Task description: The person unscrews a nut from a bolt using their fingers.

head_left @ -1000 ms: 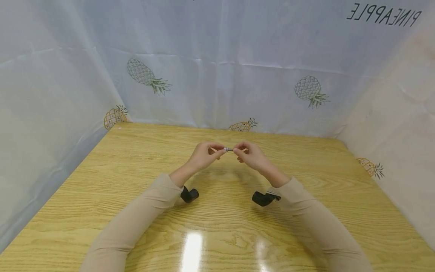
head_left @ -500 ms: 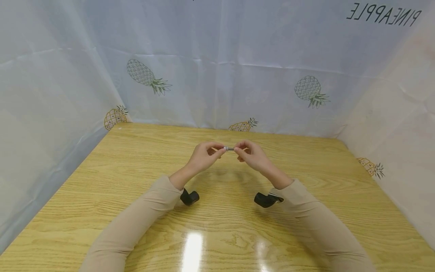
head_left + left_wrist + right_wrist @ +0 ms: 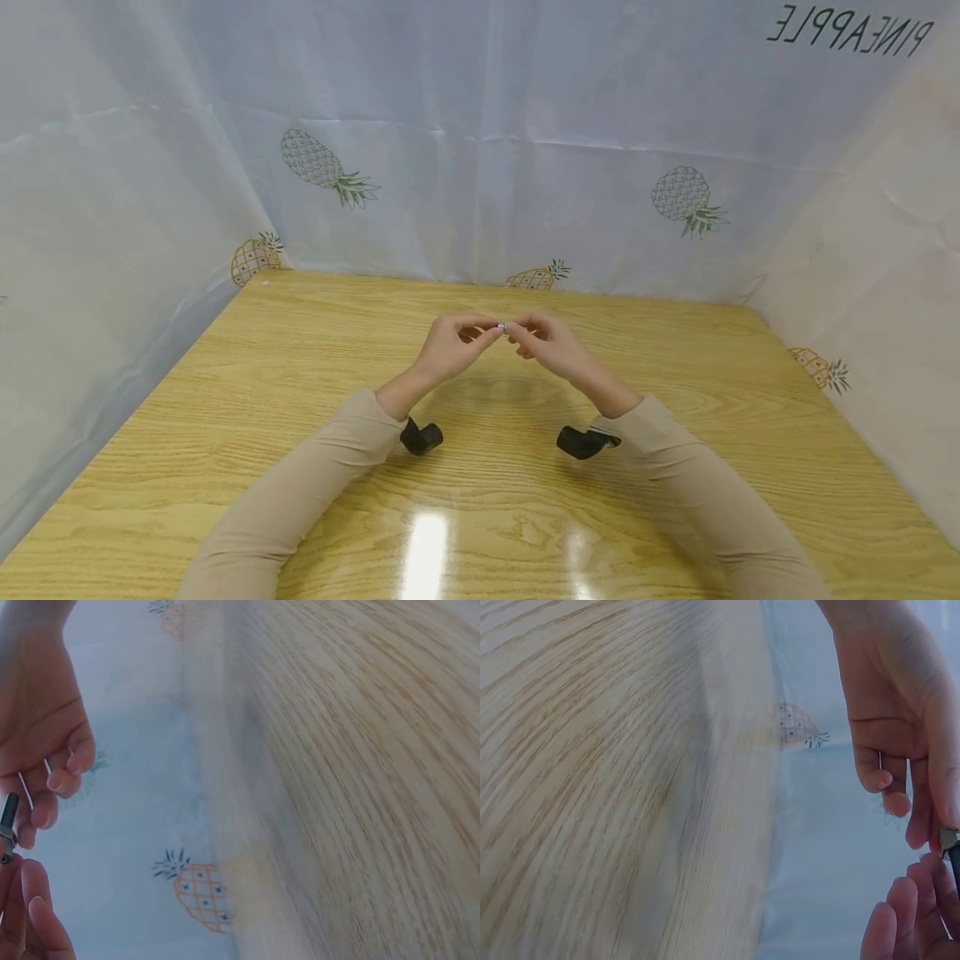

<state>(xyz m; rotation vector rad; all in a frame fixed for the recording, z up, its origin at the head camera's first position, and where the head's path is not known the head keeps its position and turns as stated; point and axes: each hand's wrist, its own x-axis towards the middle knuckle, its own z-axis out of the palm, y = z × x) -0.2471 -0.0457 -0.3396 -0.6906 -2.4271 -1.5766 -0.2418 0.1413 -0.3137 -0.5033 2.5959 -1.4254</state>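
A small metal bolt with a silver hexagonal nut is held sideways above the wooden table, between both hands. My left hand pinches its silver end between thumb and fingertips. From the other side, my right hand grips with thumb and index finger close to the silver part, and the two hands' fingertips almost meet. The dark threaded shaft shows at the left edge of the left wrist view. Fingers hide most of the bolt in the head view.
A wood-grain table spreads under both arms. White cloth printed with pineapples hangs behind it and at both sides. Black wrist cameras jut inward below the left sleeve and the right sleeve.
My right hand first shifted slightly outward, then moved left toward my left hand. The shaft that showed between the hands in the head view is now covered by fingers. My left hand has barely moved.
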